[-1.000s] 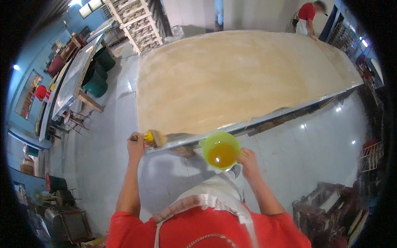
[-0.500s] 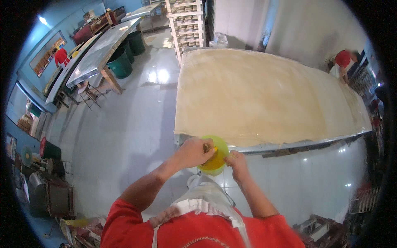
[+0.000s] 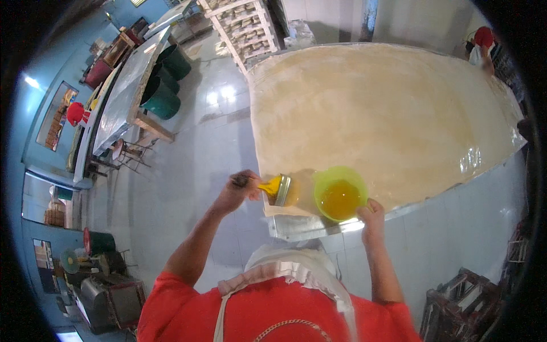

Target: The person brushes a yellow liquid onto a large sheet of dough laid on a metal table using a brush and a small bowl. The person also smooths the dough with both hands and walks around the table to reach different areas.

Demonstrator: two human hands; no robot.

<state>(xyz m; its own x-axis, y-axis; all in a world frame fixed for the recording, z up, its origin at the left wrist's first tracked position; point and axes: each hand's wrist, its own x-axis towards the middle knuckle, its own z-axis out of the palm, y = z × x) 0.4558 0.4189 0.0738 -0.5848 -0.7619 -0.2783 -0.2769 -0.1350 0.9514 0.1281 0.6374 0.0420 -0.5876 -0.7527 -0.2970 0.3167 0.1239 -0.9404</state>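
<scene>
My left hand [image 3: 238, 190] grips a wide yellow-handled brush [image 3: 277, 188] whose bristles rest on the near corner of a big thin dough sheet [image 3: 376, 114]. The sheet covers a long metal table [image 3: 302, 227]. My right hand [image 3: 371, 215] holds the rim of a lime-green bowl [image 3: 340, 193] of yellow-orange liquid, which sits on the dough just right of the brush.
Green bins [image 3: 162, 100] stand beside another long table [image 3: 122, 102] at the left. A wooden rack of trays [image 3: 248, 25] stands beyond the dough. A person in red [image 3: 481, 48] is at the table's far end. Machines [image 3: 105, 293] and crates [image 3: 467, 302] flank me.
My left hand has lifted the brush out of the bowl and set it on the dough's near corner. The view has turned right and closer to the table.
</scene>
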